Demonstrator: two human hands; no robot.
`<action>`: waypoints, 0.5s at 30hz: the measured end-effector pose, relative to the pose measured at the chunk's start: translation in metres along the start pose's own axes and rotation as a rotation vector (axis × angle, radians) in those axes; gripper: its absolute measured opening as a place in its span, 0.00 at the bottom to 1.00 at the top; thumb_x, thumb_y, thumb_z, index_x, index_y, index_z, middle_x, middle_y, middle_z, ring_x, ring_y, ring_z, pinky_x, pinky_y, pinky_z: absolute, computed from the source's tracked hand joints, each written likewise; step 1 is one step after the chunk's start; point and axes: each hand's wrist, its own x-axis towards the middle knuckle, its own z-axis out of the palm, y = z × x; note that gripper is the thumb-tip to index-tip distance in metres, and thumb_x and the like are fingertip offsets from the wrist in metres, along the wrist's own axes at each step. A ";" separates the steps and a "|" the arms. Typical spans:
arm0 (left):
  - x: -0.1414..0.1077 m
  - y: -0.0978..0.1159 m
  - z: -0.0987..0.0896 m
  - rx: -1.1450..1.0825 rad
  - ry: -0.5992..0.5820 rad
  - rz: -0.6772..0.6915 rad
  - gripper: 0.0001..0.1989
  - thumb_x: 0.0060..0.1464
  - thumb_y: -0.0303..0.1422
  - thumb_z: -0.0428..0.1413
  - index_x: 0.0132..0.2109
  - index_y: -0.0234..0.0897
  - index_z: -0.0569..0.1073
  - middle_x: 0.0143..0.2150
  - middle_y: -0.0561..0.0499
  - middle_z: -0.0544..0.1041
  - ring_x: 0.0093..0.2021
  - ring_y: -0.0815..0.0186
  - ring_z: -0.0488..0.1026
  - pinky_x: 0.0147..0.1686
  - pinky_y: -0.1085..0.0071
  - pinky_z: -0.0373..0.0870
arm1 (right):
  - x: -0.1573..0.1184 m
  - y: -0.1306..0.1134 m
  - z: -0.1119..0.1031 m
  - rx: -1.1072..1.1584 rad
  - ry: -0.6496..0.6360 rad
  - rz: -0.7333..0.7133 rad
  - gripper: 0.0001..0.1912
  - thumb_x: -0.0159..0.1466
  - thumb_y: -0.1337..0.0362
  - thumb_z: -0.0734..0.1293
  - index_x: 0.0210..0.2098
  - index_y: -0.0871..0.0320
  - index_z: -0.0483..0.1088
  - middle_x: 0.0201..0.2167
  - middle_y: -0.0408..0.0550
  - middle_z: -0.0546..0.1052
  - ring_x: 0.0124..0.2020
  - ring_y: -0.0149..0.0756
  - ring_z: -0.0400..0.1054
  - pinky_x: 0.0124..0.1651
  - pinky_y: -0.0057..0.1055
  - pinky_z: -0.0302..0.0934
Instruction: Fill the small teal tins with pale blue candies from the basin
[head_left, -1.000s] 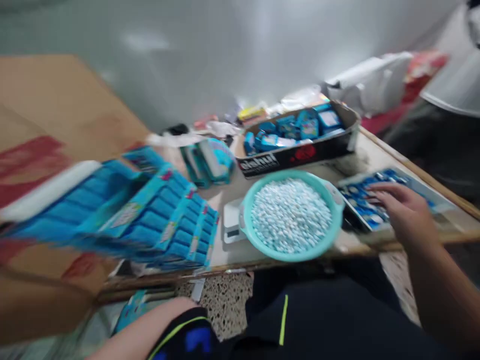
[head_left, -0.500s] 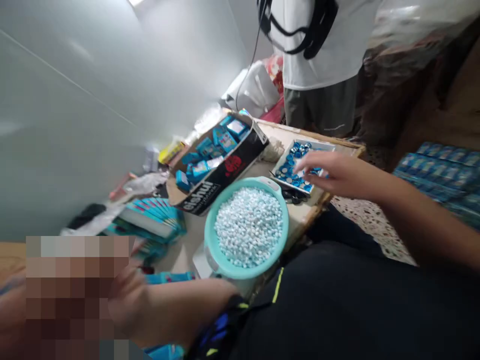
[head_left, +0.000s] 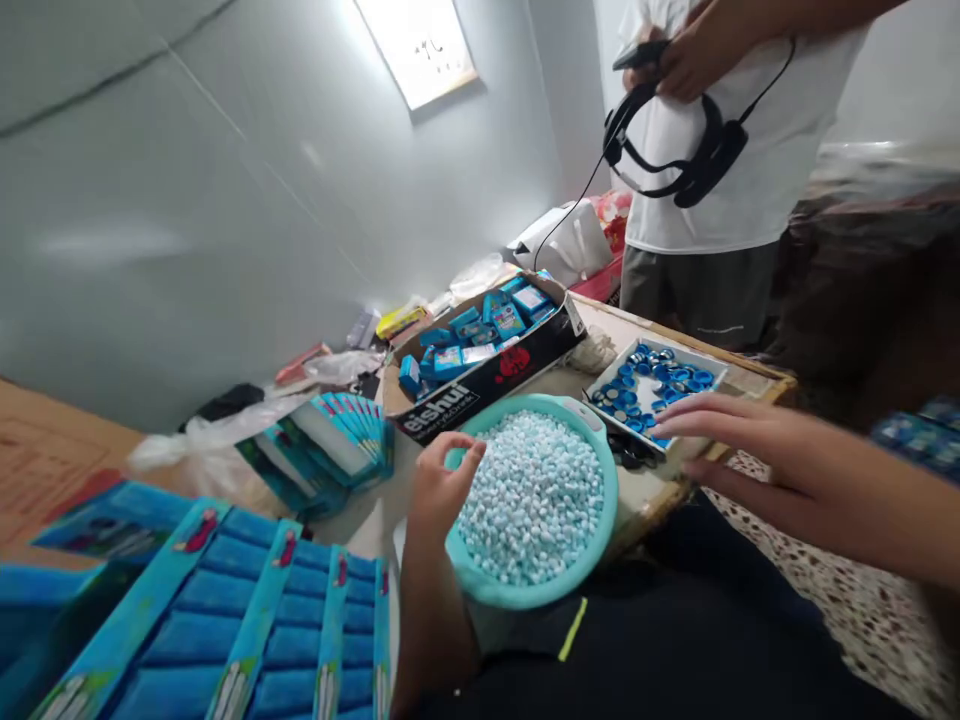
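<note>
A mint-green bowl (head_left: 607, 510) full of small pale blue and white pellets (head_left: 529, 500) stands in front of me. My left hand (head_left: 442, 485) is at its left rim, fingers curled and thumb tip close to the forefinger. Whatever the fingers pinch, if anything, is hidden. To the right, my right hand (head_left: 742, 450) reaches with stretched fingers to the near edge of a shallow white tray (head_left: 600, 385). Inside the tray lie many loose round blue caps (head_left: 641, 385), some showing silvery sides. I cannot tell whether the fingertips touch a cap.
Behind the bowl is a black open carton (head_left: 480, 385) of small blue boxes (head_left: 469, 335). Flat blue packs (head_left: 337, 440) fan out on the left, with large blue boxes (head_left: 247, 610) nearer. A person (head_left: 742, 200) holds a black headset (head_left: 675, 170) beyond the table.
My left hand has come from the lower left to the bowl's left rim. My right hand stays by the cap tray, now at its near edge. The view has shifted, showing blue boxes at lower left.
</note>
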 end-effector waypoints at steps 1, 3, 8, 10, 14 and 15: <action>0.002 0.004 -0.010 0.035 -0.041 0.005 0.18 0.55 0.53 0.60 0.37 0.43 0.78 0.42 0.48 0.82 0.48 0.52 0.78 0.54 0.58 0.72 | -0.003 -0.004 0.018 0.067 -0.023 0.060 0.17 0.73 0.52 0.61 0.55 0.45 0.77 0.51 0.52 0.80 0.49 0.47 0.77 0.50 0.45 0.76; 0.011 0.006 -0.028 0.059 -0.087 -0.017 0.20 0.55 0.54 0.60 0.41 0.42 0.79 0.44 0.47 0.83 0.50 0.51 0.78 0.53 0.59 0.73 | -0.013 -0.001 0.049 0.136 -0.058 0.100 0.16 0.74 0.57 0.60 0.53 0.50 0.76 0.52 0.54 0.79 0.50 0.46 0.77 0.53 0.45 0.75; 0.081 -0.013 -0.037 0.100 0.014 -0.182 0.16 0.58 0.45 0.59 0.42 0.35 0.79 0.41 0.44 0.82 0.44 0.54 0.79 0.46 0.63 0.73 | -0.007 0.022 0.078 0.116 -0.314 -0.007 0.14 0.73 0.62 0.61 0.48 0.54 0.78 0.51 0.56 0.79 0.49 0.45 0.77 0.54 0.43 0.72; 0.116 -0.024 -0.028 0.112 0.047 -0.190 0.11 0.58 0.38 0.61 0.41 0.34 0.78 0.42 0.43 0.82 0.45 0.55 0.78 0.48 0.64 0.71 | 0.014 0.013 0.086 0.040 -0.306 -0.040 0.15 0.72 0.60 0.63 0.53 0.56 0.78 0.54 0.60 0.78 0.53 0.49 0.75 0.59 0.48 0.69; 0.159 -0.036 -0.008 0.070 0.083 -0.234 0.08 0.61 0.33 0.62 0.40 0.31 0.76 0.38 0.45 0.79 0.43 0.59 0.77 0.47 0.64 0.73 | 0.057 -0.017 0.137 0.008 -0.410 -0.091 0.39 0.64 0.45 0.72 0.69 0.53 0.67 0.74 0.65 0.59 0.73 0.65 0.56 0.70 0.59 0.55; 0.165 -0.036 -0.006 0.048 0.083 -0.231 0.09 0.62 0.34 0.62 0.41 0.30 0.76 0.38 0.47 0.78 0.41 0.61 0.77 0.45 0.64 0.75 | 0.063 -0.020 0.152 0.015 -0.479 -0.064 0.41 0.63 0.41 0.72 0.70 0.51 0.67 0.74 0.64 0.59 0.74 0.67 0.53 0.70 0.61 0.53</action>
